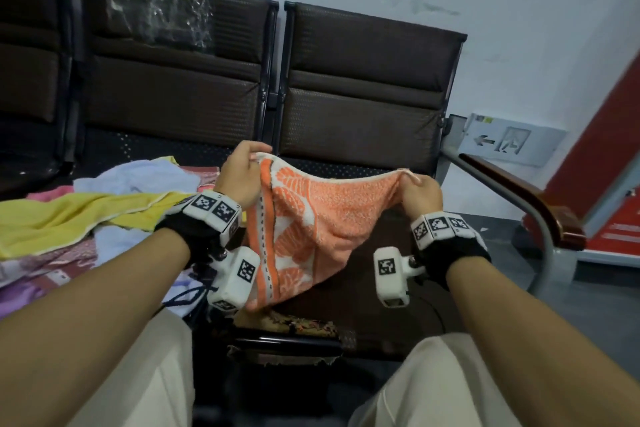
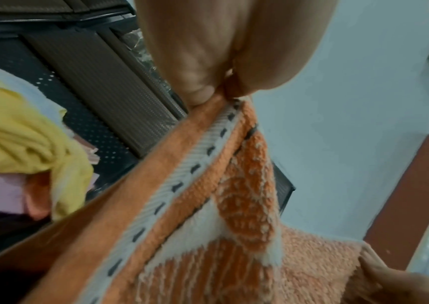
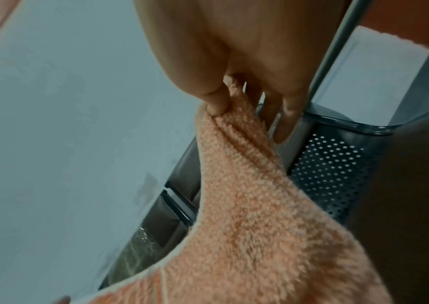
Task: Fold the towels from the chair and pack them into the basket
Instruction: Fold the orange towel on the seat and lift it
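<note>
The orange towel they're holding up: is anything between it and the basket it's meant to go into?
That cannot be judged: no basket shows in any view. The left hand and right hand each pinch a top corner of the orange towel, which hangs freely above the chair seat, nothing between hands and cloth.

Right seat (image 1: 363,305) bare under hanging towel (image 1: 322,218) — towel heap (image 1: 86,215) crowds left seat, armrest (image 1: 519,198) hems right.

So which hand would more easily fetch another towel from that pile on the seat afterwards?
Probably the left hand: the yellow towel and the heap lie directly beside it. The right hand pinches the orange patterned terry towel on the far side.
</note>
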Available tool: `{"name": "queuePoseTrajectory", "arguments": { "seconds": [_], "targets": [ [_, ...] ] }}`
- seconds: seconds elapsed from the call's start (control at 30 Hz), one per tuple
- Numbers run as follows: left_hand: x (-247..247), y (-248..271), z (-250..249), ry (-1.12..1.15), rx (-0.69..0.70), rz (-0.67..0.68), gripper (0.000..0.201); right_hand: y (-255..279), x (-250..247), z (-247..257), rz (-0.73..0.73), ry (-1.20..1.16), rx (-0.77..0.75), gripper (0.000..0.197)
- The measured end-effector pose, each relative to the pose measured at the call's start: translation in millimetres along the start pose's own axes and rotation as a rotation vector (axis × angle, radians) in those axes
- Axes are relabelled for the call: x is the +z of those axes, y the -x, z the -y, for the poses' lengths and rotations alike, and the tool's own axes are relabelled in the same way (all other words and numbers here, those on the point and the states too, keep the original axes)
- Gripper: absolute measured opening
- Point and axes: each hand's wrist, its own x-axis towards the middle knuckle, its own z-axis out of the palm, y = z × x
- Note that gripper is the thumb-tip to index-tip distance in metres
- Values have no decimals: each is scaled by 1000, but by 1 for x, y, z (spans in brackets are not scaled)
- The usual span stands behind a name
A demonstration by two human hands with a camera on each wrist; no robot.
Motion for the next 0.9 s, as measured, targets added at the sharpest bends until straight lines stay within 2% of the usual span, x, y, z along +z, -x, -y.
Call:
{"name": "queuePoseTrajectory", "arguments": {
  "seconds": [0.1, 0.2, 0.27, 0.33, 0.43, 0.6, 0.77, 0.9],
  "targets": [
    [-7, -13, -27, 57, 70, -76, 30, -9, -14, 25, -124, -142, -58, 26],
    [-26, -30, -53, 83, 128, -223, 31, -23, -35, 45, -285, -215, -57, 20],
    [-39, -38, -60, 25, 149, -286, 32, -31, -49, 52, -389, -198, -88, 11],
    [-45, -40, -59, -94, 182, -266, 34, -34, -56, 53, -435, -158, -134, 15],
    [-39, -36, -46, -149, 184, -230, 35, -34, -47, 47, -401, -148, -108, 14],
    [-13, -34, -9, -125, 57, -214, 32, -32, -16, 9, -313, -150, 72, 12],
    [3, -39, 27, -113, -22, -135, 29, -29, 5, -32, -298, -121, 154, 19],
    [21, -38, 53, 13, -176, -116, 23, -30, 23, -58, -253, -122, 246, 22]
  ]
}}
